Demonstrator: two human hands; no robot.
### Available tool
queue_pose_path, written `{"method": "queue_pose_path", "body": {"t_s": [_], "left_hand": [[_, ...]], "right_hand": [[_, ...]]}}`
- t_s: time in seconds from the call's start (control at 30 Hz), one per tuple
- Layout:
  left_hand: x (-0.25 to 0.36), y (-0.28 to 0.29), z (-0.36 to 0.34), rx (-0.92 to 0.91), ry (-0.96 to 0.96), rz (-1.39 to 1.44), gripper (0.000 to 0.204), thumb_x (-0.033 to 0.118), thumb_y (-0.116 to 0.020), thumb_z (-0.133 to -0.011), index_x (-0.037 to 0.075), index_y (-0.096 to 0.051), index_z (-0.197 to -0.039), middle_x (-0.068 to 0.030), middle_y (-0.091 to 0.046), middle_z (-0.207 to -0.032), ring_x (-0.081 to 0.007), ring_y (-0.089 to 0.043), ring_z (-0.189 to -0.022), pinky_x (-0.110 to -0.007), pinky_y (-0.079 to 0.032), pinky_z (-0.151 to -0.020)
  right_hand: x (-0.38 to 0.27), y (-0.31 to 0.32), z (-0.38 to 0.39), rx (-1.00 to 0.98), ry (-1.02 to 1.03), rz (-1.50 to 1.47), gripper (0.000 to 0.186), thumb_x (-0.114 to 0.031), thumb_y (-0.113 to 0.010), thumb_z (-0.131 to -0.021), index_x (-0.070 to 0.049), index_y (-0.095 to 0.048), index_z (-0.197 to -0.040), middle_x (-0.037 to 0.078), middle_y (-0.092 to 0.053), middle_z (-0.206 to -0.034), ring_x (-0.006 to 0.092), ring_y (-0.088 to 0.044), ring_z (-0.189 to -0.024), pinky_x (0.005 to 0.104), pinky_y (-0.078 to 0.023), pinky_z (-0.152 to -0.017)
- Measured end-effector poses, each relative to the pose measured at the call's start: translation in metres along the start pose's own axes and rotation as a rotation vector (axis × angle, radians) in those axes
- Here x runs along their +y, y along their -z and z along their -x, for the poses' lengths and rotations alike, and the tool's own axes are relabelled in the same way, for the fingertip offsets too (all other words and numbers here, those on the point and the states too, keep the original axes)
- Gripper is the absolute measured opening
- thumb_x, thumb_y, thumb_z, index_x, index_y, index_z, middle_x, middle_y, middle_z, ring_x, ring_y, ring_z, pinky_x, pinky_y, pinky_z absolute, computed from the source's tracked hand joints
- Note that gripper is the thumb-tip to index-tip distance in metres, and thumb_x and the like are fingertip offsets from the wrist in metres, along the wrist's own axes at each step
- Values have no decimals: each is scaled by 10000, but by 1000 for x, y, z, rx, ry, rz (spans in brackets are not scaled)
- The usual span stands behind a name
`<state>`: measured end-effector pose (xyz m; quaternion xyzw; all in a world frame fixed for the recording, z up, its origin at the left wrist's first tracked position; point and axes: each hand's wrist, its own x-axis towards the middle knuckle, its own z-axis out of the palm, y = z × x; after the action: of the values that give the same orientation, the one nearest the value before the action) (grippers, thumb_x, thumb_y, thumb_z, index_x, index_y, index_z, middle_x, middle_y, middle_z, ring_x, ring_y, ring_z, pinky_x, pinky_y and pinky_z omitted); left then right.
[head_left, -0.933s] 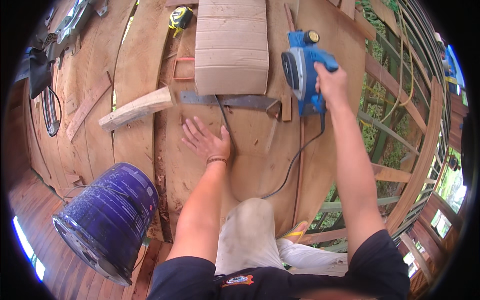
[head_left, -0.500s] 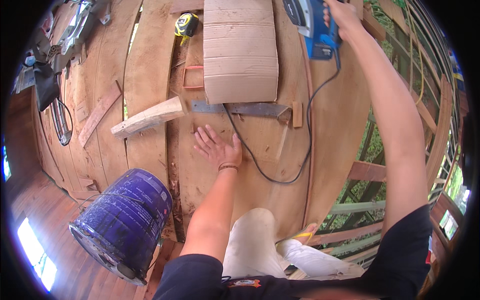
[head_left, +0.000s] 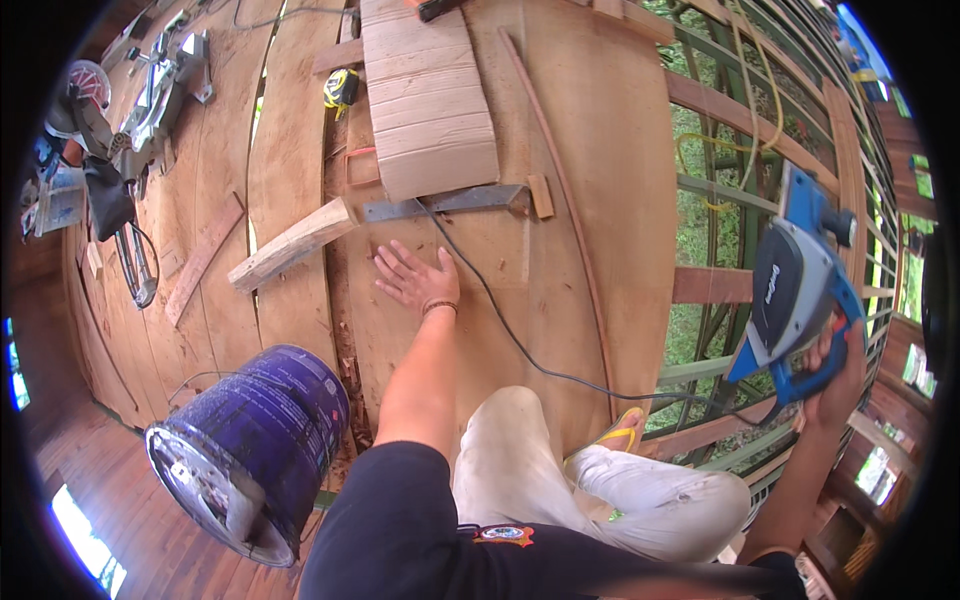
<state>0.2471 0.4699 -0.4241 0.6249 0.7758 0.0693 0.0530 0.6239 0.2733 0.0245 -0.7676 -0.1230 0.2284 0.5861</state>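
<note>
My right hand [head_left: 828, 375] grips the rear handle of a blue and grey electric hand planer [head_left: 790, 285], held up at the right over the open floor framing. Its black cord [head_left: 520, 345] trails left across the boards to the cardboard. My left hand [head_left: 418, 280] lies flat with fingers spread on a wide wooden board [head_left: 500, 270]. Just beyond those fingers are a dark flat metal bar [head_left: 445, 203] and a small wood block [head_left: 540, 197]. A rough curved piece of wood [head_left: 293, 243] rests to the left of the bar.
A long cardboard piece [head_left: 430, 110] lies ahead, with a yellow-black tape measure [head_left: 341, 90] and an orange rectangular frame [head_left: 362, 166] beside it. A purple bucket [head_left: 265, 420] lies tipped at lower left. Power-saw equipment [head_left: 150, 110] stands far left. Gaps between joists [head_left: 710, 285] open at right.
My right hand has swung the planer from the far top right back toward me and outward to the right, its cord following. My left hand stays flat on the board. The view has shifted somewhat.
</note>
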Motion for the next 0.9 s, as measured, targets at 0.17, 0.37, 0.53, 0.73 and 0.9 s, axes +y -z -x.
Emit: {"method": "queue_pose_path", "body": {"t_s": [0.17, 0.37, 0.53, 0.73, 0.9], "left_hand": [[15, 25, 8, 5, -69, 142, 922, 476, -649, -892, 26, -257, -1596, -209, -221, -1672, -386, -160, -1565, -604, -108, -1256], [143, 62, 128, -848, -255, 414, 544, 445, -724, -892, -6, -653, -1189, -246, -695, -1226, -410, -667, -1141, -460, -533, -994], [206, 34, 176, -823, -109, 251, 495, 347, -735, -883, -7, -662, -1221, -251, -704, -1221, -394, -678, -1161, -448, -557, -961], [213, -11, 146, -1025, 150, 877, 245, 158, -687, -938, 37, -664, -1150, -147, -727, -1102, -303, -725, -975, -435, -612, -847], [221, 1, 115, -1192, 246, 1270, 265, 61, -654, -985, 8, -576, -1233, -103, -676, -1037, -241, -706, -926, -427, -628, -849]], "right_hand": [[13, 93, 110, 54, 79, -236, 561, -436, -500, -1092, -2, -483, -1448, 21, -492, -780, 104, -462, -643, 268, -412, -651], [26, 128, 162, 153, 144, -277, 597, -446, -580, -1052, 27, -503, -1407, 31, -530, -764, 124, -505, -627, 270, -428, -632], [26, 140, 195, 213, 197, -269, 627, -474, -605, -1032, 25, -509, -1397, 29, -525, -757, 120, -503, -618, 264, -426, -613], [31, 154, 222, 281, 198, -297, 620, -444, -526, -1076, 47, -458, -1449, 19, -511, -774, 95, -484, -647, 257, -415, -632], [35, 164, 226, 239, 203, -302, 638, -442, -534, -1075, 59, -446, -1460, 22, -510, -784, 100, -480, -655, 260, -418, -647]]}}
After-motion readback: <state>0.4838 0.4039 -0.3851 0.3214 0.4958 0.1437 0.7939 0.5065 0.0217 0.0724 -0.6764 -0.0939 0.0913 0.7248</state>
